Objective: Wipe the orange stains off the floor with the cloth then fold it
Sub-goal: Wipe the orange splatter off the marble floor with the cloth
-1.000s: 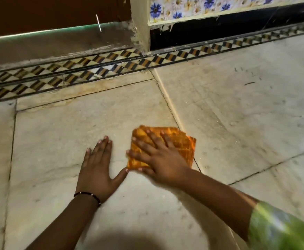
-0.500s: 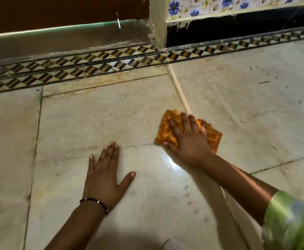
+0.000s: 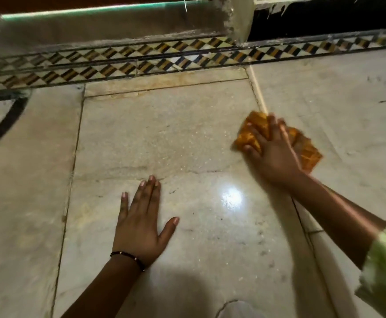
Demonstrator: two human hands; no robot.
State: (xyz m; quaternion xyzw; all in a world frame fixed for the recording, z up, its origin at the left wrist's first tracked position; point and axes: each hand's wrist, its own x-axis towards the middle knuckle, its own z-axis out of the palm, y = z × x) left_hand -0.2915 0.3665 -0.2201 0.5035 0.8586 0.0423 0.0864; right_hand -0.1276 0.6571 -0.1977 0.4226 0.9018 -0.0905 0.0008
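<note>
An orange patterned cloth (image 3: 311, 154) lies bunched on the pale marble floor (image 3: 164, 138), over the seam between two slabs. My right hand (image 3: 272, 152) presses down on it, fingers spread across its top, blurred by motion. My left hand (image 3: 141, 223) rests flat on the floor to the left, fingers apart, holding nothing; a thin dark bracelet circles its wrist. A faint orange-brown tint shows on the narrow slab (image 3: 164, 82) near the patterned border.
A checkered black, yellow and white border strip (image 3: 141, 63) runs along the far side under a concrete step (image 3: 107, 26). A wall corner (image 3: 241, 19) stands at the top right. A bright light reflection (image 3: 231, 198) sits between my hands.
My right hand has slid the cloth away from me and to the right, along the slab seam. My left hand stays planted on the floor. The view has shifted left.
</note>
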